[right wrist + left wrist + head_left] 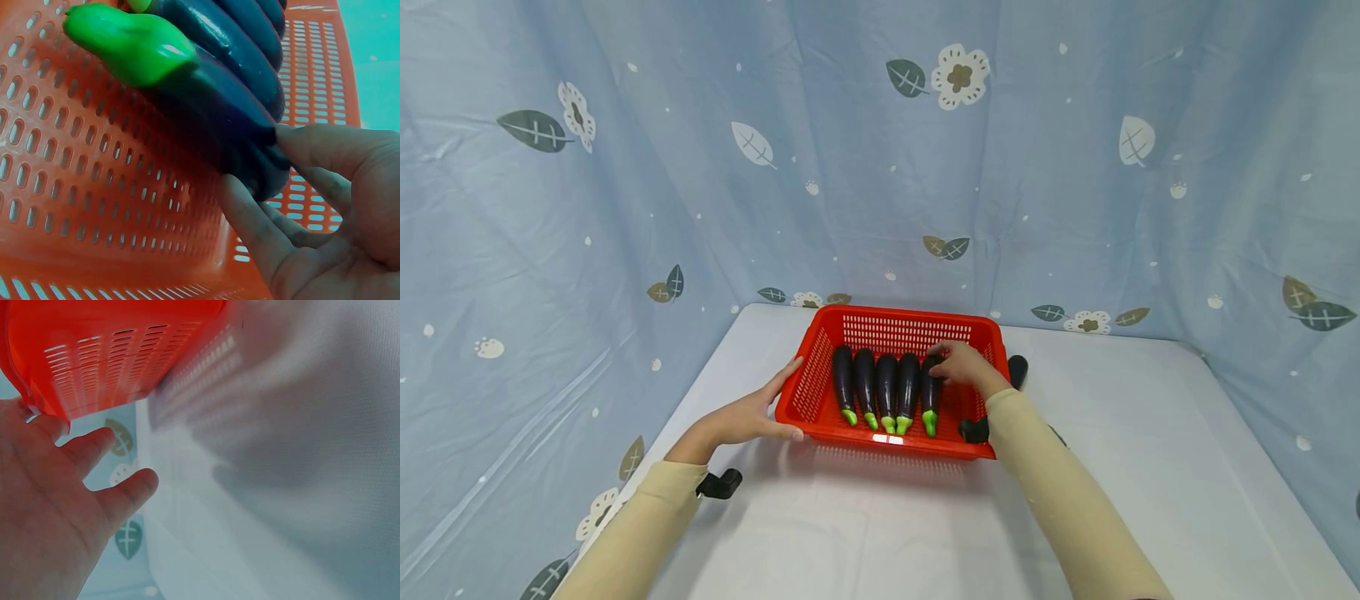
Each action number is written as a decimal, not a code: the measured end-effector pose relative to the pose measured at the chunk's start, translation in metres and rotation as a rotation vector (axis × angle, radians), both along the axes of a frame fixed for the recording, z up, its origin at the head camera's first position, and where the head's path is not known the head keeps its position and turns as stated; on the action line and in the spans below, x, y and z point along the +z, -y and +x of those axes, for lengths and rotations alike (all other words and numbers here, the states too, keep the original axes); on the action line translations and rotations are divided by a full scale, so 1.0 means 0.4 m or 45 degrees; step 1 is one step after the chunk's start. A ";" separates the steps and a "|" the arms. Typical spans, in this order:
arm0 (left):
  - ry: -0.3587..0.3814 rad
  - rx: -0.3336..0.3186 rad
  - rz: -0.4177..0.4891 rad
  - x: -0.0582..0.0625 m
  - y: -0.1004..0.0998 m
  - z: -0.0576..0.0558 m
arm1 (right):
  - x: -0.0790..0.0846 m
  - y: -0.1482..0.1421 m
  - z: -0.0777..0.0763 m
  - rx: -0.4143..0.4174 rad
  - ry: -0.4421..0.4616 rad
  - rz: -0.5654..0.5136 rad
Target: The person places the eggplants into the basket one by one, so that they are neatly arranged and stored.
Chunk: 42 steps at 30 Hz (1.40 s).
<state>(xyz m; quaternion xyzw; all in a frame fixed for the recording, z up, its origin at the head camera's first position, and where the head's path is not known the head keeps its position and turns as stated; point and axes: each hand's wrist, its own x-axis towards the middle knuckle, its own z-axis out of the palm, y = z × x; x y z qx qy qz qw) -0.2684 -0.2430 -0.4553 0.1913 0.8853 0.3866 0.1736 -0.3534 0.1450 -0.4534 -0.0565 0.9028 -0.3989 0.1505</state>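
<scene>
Several dark purple eggplants with green stems (pixel 887 387) lie side by side in a red plastic basket (pixel 895 450). My right hand (pixel 962 365) reaches into the basket and pinches the far, blunt end of the rightmost eggplant (pixel 931 400). In the right wrist view, thumb and fingers (pixel 250 231) sit on either side of that eggplant (pixel 206 106), its green stem pointing away from the hand. My left hand (pixel 748 417) touches the basket's left rim near the front corner. Spread, fairly straight fingers (pixel 128 495) show beside the basket wall (pixel 106 362) in the left wrist view.
Another dark eggplant (pixel 1018 371) lies outside the basket on its right, partly hidden by the basket and right arm. The basket stands on a white-covered table (pixel 850 533). Blue patterned curtains (pixel 865 167) hang behind and at the sides.
</scene>
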 end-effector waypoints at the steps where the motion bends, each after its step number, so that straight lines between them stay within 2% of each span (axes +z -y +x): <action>1: 0.001 0.002 -0.003 0.000 0.000 0.000 | 0.000 0.000 0.000 0.005 0.005 -0.001; 19: -0.003 0.010 -0.007 -0.010 0.002 -0.004 | -0.009 -0.006 0.005 0.028 0.003 0.004; 23: -0.007 0.010 -0.012 -0.009 0.002 -0.003 | -0.005 -0.007 0.005 0.045 -0.031 0.033; 27: 0.003 0.012 -0.017 -0.003 0.001 -0.002 | 0.005 -0.007 0.006 0.064 -0.089 0.109; 32: 0.016 0.016 -0.025 0.002 0.001 -0.001 | 0.032 -0.011 0.012 0.060 -0.108 0.142; 42: 0.024 0.021 -0.006 -0.003 0.002 -0.002 | 0.084 -0.016 0.030 0.062 -0.131 0.022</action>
